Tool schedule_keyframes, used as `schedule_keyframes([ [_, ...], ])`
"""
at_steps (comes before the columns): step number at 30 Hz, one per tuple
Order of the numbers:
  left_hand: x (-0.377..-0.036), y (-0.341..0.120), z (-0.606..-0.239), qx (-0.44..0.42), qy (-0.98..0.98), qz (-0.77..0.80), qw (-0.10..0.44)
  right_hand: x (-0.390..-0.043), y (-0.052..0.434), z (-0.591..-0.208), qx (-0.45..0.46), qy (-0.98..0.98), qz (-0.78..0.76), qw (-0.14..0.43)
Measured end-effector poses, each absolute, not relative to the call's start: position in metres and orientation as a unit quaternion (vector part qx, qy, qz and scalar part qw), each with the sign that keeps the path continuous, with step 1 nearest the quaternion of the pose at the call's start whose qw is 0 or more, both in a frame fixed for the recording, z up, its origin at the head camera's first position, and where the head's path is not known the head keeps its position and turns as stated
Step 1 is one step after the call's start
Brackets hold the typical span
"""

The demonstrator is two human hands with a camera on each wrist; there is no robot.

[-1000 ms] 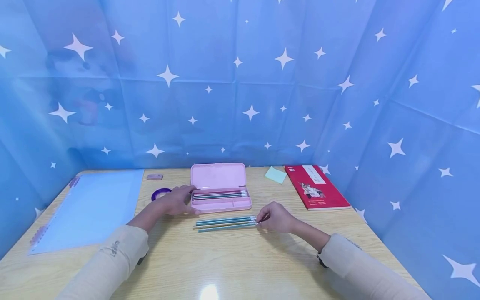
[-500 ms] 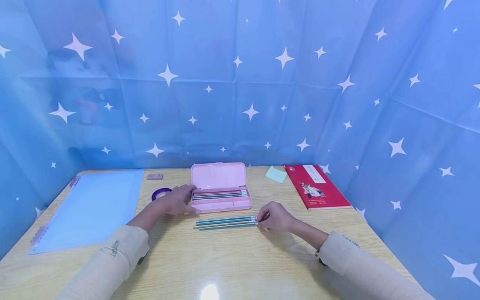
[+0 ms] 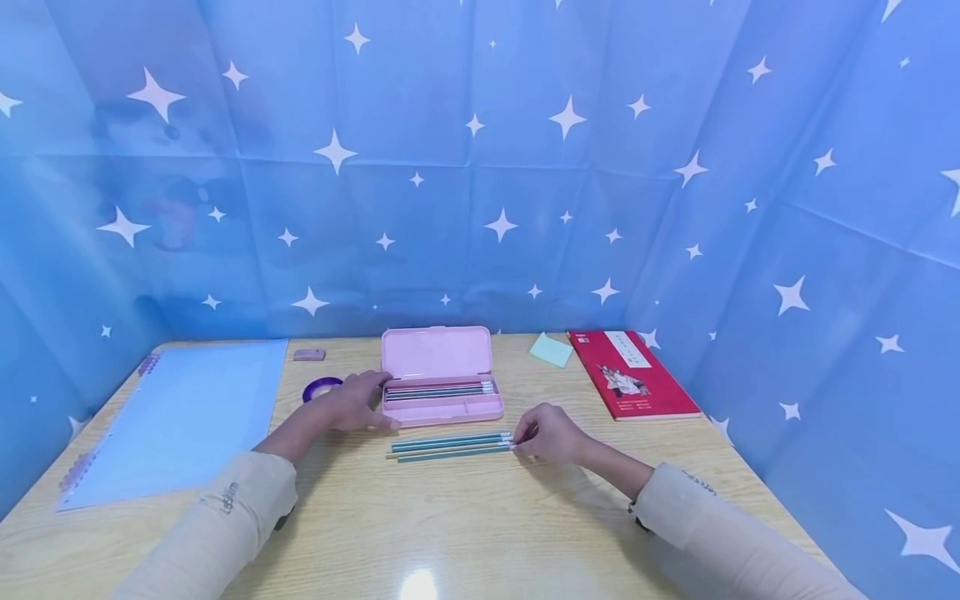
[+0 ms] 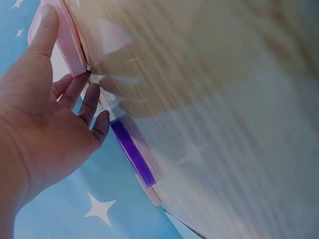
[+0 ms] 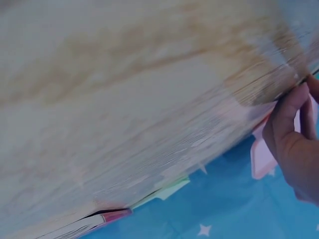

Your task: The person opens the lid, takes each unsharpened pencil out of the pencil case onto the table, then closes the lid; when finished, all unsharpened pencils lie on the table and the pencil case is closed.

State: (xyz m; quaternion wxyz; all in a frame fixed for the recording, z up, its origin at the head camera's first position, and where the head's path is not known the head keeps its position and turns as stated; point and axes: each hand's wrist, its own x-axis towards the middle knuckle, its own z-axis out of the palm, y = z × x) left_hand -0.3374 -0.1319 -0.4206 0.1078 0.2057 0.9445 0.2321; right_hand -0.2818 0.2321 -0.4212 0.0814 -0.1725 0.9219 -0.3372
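Surface [image 3: 450, 533]: light wood grain, smooth, glossy glare spot at lower centre. Pencil case [image 3: 438, 354]: pink plastic, matt-smooth. Pencils [image 3: 450, 444]: teal painted finish, slight sheen. Tape roll [image 3: 321, 387]: purple, shiny. Binder cover [image 3: 187, 417] at left: translucent blue plastic. Book [image 3: 633, 375] at right: red glossy paper cover. Backdrop [image 3: 480, 167]: blue star-printed cloth, creased.

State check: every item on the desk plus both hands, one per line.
pencil case: open, lid up, pencils inside
loose pencils: flat on desk in front of case
left hand: fingers resting against case's left end
right hand: pinching loose pencils' eraser ends
tape roll: lying flat
red book: closed
blue binder: closed
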Motion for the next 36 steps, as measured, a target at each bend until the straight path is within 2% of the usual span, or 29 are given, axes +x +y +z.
schedule_keyframes([
  [13,-0.335,-0.131,-0.420,0.201,0.943,0.241,0.110,-0.288,0.233,-0.414,-0.175,0.920,-0.341,0.084],
  [27,-0.338,-0.134,-0.424,0.208,0.942,0.244,0.099,-0.327,0.212,-0.402,-0.192,0.934,-0.299,0.038],
  [36,-0.337,-0.133,-0.423,0.209,0.942,0.242,0.098,-0.352,0.200,-0.407,-0.204,0.937,-0.280,0.044],
])
